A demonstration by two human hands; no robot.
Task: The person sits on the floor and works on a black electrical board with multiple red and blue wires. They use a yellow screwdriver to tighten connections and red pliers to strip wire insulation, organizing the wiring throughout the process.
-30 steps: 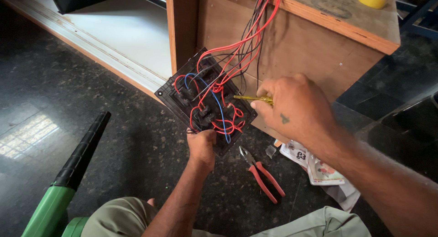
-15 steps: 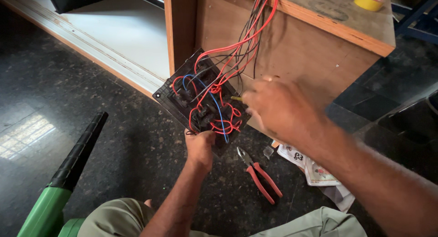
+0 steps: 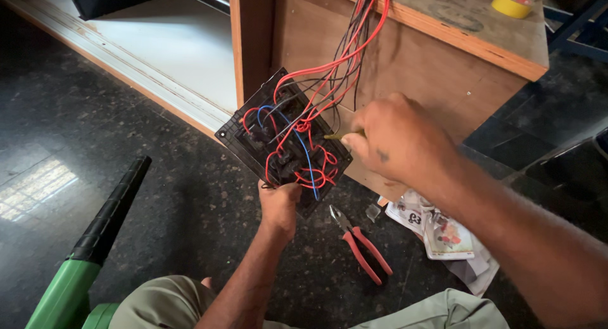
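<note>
black switch plate (image 3: 278,139), back up, tilted by the cabinet (image 3: 430,69); left hand (image 3: 278,205) grips its lower edge, steadying it, while right hand (image 3: 396,139) pinches a screwdriver (image 3: 335,137) at the wires (image 3: 304,126).

Switch plate (image 3: 282,142) is the landmark. Above it, a wire bundle (image 3: 345,50) and the wooden cabinet (image 3: 437,69) block the way. Left of it, dark floor (image 3: 126,113) lies open. Below-right, pliers (image 3: 361,243) and papers (image 3: 443,234) clutter the floor. Far below-left, a blower nozzle (image 3: 111,208), probably resting on the floor.
</note>
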